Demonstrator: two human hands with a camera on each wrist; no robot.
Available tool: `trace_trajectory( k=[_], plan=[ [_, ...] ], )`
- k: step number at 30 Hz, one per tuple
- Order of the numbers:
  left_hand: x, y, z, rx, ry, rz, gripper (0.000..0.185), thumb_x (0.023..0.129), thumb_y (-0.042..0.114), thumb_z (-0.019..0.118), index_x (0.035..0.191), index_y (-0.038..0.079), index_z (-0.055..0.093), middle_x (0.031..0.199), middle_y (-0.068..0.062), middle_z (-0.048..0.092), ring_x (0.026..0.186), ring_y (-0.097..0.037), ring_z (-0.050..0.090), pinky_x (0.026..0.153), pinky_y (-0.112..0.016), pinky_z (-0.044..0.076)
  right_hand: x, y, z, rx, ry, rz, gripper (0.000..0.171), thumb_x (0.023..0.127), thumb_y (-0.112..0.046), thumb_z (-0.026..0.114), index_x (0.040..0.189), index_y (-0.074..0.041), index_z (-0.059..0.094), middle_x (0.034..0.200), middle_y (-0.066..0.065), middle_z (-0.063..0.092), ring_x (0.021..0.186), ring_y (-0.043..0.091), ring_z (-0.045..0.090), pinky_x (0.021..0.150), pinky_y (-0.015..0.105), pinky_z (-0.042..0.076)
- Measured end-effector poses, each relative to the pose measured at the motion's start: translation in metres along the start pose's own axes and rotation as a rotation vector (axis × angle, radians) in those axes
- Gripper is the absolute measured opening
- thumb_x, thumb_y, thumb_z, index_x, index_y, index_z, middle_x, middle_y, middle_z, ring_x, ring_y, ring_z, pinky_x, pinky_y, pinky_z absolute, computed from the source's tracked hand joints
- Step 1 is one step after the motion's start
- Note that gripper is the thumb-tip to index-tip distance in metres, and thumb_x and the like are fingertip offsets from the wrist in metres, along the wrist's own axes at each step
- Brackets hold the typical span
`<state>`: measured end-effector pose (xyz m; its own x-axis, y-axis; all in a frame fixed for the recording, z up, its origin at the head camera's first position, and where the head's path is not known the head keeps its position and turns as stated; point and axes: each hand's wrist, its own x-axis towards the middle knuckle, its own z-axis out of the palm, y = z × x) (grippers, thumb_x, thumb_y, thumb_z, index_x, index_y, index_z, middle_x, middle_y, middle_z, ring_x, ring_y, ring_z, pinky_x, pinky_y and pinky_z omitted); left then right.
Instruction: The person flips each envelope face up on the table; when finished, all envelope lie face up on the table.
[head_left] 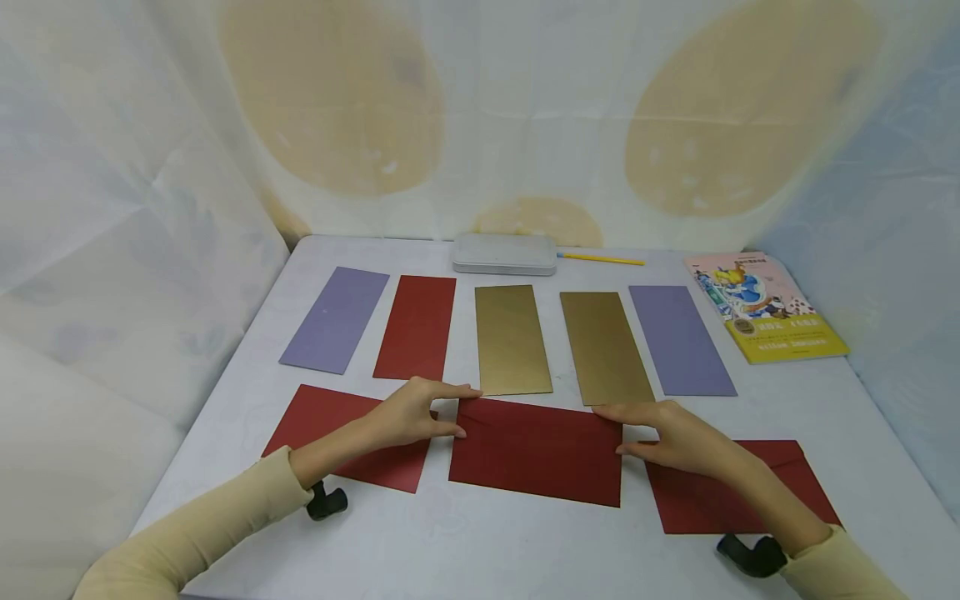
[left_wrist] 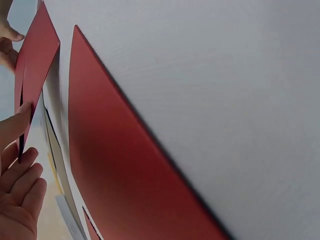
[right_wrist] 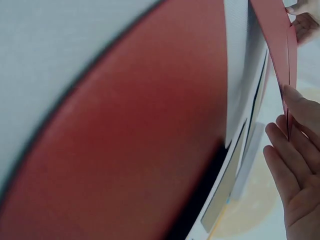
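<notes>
Head view: your left hand [head_left: 408, 412] and right hand [head_left: 671, 437] each pinch an end of the middle red envelope [head_left: 536, 450], which lies in the front row of the worktop [head_left: 480, 542], between two other red envelopes. Judged from this, hold both ends level and keep the edges square so the paper does not buckle. Count: three red envelopes in front; behind them five upright cards, namely two purple, one red, two gold; also one grey case [head_left: 505, 253], one yellow pencil [head_left: 600, 259], one picture book [head_left: 767, 306]. Left wrist view: your thumb and fingers [left_wrist: 20, 185] close on the near end of the middle red envelope [left_wrist: 35, 75], raised just off the surface; a second red envelope [left_wrist: 125, 170] lies flat beside it. Right wrist view: your fingers [right_wrist: 295, 165] grip the opposite end of that envelope [right_wrist: 280, 55]; another red envelope [right_wrist: 130, 150] fills the foreground, blurred.
</notes>
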<state>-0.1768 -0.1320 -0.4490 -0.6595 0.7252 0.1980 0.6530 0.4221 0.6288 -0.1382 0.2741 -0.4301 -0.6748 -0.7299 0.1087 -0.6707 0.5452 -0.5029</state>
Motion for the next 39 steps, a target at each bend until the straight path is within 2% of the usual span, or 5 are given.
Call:
trace_trajectory(
  k=[10, 19, 24, 29, 39],
  plan=[
    [-0.001, -0.006, 0.008, 0.014, -0.063, -0.059, 0.048, 0.079, 0.024, 0.082, 0.124, 0.016, 0.067, 0.115, 0.008, 0.067, 0.063, -0.010, 0.045, 0.057, -0.019, 0.039, 0.001, 0.002, 0.009, 0.055, -0.103, 0.093, 0.055, 0.081, -0.014, 0.078, 0.133, -0.010, 0.060, 0.127, 0.003, 0.062, 0.115, 0.021, 0.060, 0.086, 0.033, 0.052],
    [-0.003, -0.008, 0.010, 0.001, -0.065, -0.066, 0.049, 0.079, 0.026, 0.082, 0.124, 0.015, 0.067, 0.110, 0.010, 0.066, 0.058, -0.006, 0.039, 0.055, -0.019, 0.037, 0.001, 0.005, 0.012, 0.063, -0.118, 0.111, 0.054, 0.082, -0.015, 0.078, 0.133, -0.009, 0.060, 0.129, 0.004, 0.061, 0.116, 0.023, 0.059, 0.084, 0.033, 0.052],
    [-0.004, -0.009, 0.011, 0.005, -0.067, -0.060, 0.048, 0.079, 0.026, 0.081, 0.124, 0.014, 0.067, 0.116, 0.006, 0.067, 0.069, -0.004, 0.052, 0.063, -0.019, 0.042, 0.001, 0.005, 0.011, 0.067, -0.122, 0.118, 0.055, 0.083, -0.015, 0.077, 0.134, -0.009, 0.059, 0.129, 0.004, 0.061, 0.117, 0.024, 0.058, 0.085, 0.036, 0.052],
    [-0.006, -0.004, 0.012, 0.026, -0.093, -0.072, 0.050, 0.082, 0.025, 0.079, 0.128, 0.015, 0.064, 0.127, 0.000, 0.062, 0.122, -0.008, 0.053, 0.092, -0.024, 0.045, 0.001, 0.004, 0.012, 0.066, -0.126, 0.111, 0.054, 0.084, -0.018, 0.076, 0.135, -0.010, 0.058, 0.130, 0.003, 0.061, 0.114, 0.020, 0.060, 0.083, 0.033, 0.053],
    [-0.018, 0.016, 0.015, 0.050, -0.122, -0.046, 0.052, 0.083, 0.026, 0.078, 0.131, 0.014, 0.062, 0.128, 0.001, 0.062, 0.119, -0.007, 0.055, 0.093, -0.025, 0.046, -0.001, -0.011, 0.016, 0.060, -0.171, 0.069, 0.054, 0.086, -0.021, 0.075, 0.135, -0.010, 0.057, 0.129, 0.003, 0.061, 0.117, 0.020, 0.059, 0.087, 0.033, 0.051]
  ],
)
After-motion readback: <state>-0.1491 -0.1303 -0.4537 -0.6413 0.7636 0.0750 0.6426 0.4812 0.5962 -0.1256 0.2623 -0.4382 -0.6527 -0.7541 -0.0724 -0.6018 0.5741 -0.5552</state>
